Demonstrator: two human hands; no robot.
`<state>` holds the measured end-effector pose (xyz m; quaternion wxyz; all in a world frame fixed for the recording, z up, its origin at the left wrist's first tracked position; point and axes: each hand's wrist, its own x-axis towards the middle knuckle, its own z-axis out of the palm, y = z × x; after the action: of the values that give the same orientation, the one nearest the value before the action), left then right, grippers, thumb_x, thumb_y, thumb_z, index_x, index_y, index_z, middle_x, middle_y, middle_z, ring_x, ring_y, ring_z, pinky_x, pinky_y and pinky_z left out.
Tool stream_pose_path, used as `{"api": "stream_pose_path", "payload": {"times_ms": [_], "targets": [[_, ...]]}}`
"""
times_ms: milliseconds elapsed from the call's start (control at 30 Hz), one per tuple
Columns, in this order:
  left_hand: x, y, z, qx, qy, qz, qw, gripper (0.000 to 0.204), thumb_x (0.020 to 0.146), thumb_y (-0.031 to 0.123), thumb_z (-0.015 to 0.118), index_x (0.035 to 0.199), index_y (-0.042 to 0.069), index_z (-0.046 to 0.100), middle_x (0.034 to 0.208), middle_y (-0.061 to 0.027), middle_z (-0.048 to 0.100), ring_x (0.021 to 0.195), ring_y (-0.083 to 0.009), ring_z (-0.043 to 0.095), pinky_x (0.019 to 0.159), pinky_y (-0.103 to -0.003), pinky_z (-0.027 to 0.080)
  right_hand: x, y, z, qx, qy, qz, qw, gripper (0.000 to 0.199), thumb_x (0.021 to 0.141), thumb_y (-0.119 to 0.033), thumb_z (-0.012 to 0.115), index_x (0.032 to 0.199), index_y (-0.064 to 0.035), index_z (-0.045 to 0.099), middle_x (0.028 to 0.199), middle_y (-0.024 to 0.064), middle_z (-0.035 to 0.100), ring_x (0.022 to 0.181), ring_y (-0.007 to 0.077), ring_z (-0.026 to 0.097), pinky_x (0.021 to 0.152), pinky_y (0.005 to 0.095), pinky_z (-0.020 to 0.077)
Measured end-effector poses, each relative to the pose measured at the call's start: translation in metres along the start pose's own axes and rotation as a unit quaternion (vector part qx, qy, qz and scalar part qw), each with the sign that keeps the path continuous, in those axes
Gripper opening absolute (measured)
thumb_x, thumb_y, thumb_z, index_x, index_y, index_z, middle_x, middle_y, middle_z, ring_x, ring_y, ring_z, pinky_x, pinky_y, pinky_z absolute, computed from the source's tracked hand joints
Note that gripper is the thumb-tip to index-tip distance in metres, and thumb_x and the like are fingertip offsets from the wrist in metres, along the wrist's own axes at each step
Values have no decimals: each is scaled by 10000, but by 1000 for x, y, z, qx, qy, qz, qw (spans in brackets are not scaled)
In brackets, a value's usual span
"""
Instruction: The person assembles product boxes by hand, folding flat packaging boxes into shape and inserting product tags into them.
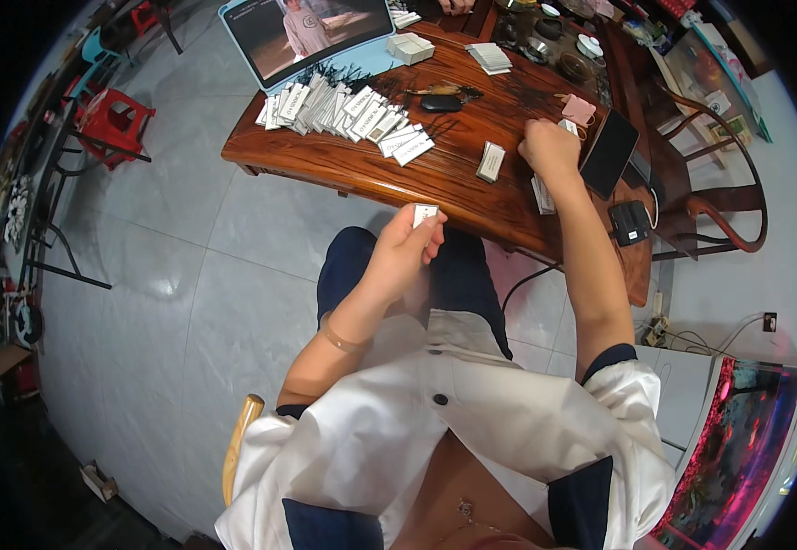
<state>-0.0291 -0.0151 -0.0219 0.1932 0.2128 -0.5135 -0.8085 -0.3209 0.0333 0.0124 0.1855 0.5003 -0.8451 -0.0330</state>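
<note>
Red stool [112, 122] standing on floor far left. Row of white cards [348, 115] lying fanned along counter [435, 179]. Left hand [405, 249] hovering above lap, just off counter's near edge, fingers pinching small white card [425, 215] upright. Another card [490, 161] lying alone on counter. Right hand [550, 147] resting on counter, fingers curled shut; contents hidden. Black tablet [608, 153] lying just beside it.

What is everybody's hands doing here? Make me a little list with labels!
Left hand: pinches a small white card above the lap
Right hand: rests on the wooden table, by a short card stack
Card rows: spread on the table's left part
Tablet: propped at the far edge
Stool: red, on the floor
</note>
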Motion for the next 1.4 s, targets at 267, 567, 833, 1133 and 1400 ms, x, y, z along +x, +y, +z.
{"api": "stream_pose_path", "payload": {"times_ms": [267, 567, 833, 1133, 1400], "targets": [[8, 10, -2, -33, 80, 110, 990, 197, 859, 50, 666, 1006, 41, 535, 851, -22, 602, 689, -53, 529, 623, -200, 447, -73, -31, -97, 252, 78, -65, 962, 63, 727, -128, 634, 754, -73, 618, 759, 85, 617, 671, 280, 620, 611, 379, 492], [2, 11, -5, -25, 82, 136, 987, 222, 814, 4, 706, 969, 16, 549, 913, -46, 645, 799, -78, 606, 682, -215, 500, -109, -68, -112, 331, 78, -186, 922, 117, 663, -78, 685, 731, -71, 591, 729, 52, 578, 677, 246, 592, 606, 357, 455], [3, 12, -8, 53, 55, 136, 988, 207, 810, -4, 709, 944, 24, 553, 850, -31, 642, 768, -80, 609, 682, -218, 507, -115, -63, -112, 356, 68, -148, 920, 126, 666, -41, 674, 771, -50, 605, 768, 67, 611, 672, 248, 605, 604, 342, 468], [-1, 15, -7, 108, 86, 156, 978, 184, 787, 34, 738, 884, 34, 582, 807, -23, 656, 736, -75, 607, 663, -230, 498, -119, -65, -117, 263, 98, -142, 949, 338, 670, -85, 688, 997, -60, 606, 1031, 92, 614, 981, 281, 588, 860, 381, 467], [-7, 19, 2, 148, 68, 135, 977, 176, 825, -3, 694, 930, 20, 555, 860, -31, 638, 801, -81, 606, 710, -225, 503, -127, -109, -95, 430, 90, -120, 890, 323, 753, -55, 690, 1063, -72, 598, 961, 82, 585, 766, 265, 629, 619, 343, 516]]}}
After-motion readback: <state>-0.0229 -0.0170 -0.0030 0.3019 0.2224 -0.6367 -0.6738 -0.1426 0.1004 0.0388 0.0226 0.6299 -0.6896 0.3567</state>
